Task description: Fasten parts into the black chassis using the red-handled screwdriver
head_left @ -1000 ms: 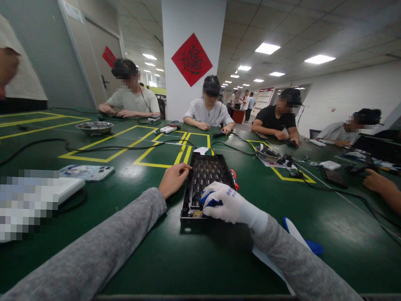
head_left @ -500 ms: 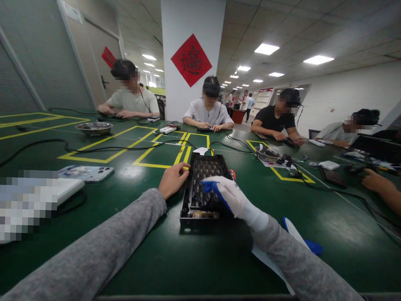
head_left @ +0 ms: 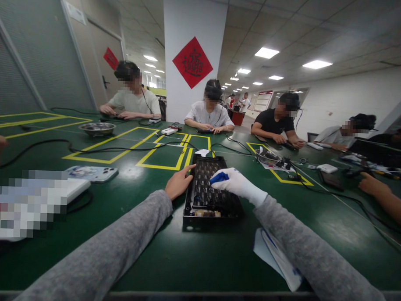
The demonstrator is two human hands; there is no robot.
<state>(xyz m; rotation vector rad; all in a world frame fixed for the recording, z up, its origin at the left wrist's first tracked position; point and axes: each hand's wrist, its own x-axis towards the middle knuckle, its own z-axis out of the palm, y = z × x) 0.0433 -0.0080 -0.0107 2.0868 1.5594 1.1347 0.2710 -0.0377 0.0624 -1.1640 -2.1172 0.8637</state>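
A black rectangular case (head_left: 203, 220) lies on the green table in front of me, with a dark panel (head_left: 203, 195) of patterned rows inside it. Along its left edge rests my left hand (head_left: 178, 182), bare, with the index finger stretched onto the rim and nothing in its grasp. Over the right part of the panel is my right hand (head_left: 234, 183), in a white glove with blue fingers. Those gloved fingers are bent together close to the panel; whatever they may pinch is hidden. A pale strip with a screw-like part (head_left: 208, 213) shows at the case's near end.
A loose white-and-blue glove (head_left: 277, 258) lies under my right forearm. To the left are a phone (head_left: 92, 173) and a blurred white object (head_left: 37, 210). Metal bowls (head_left: 97, 129), cables and yellow tape spread across the table (head_left: 134, 262). Several people sit around it.
My right hand has gone from extended fingers to a curled, closed shape over the panel. My left index finger still lies along the case's left rim.
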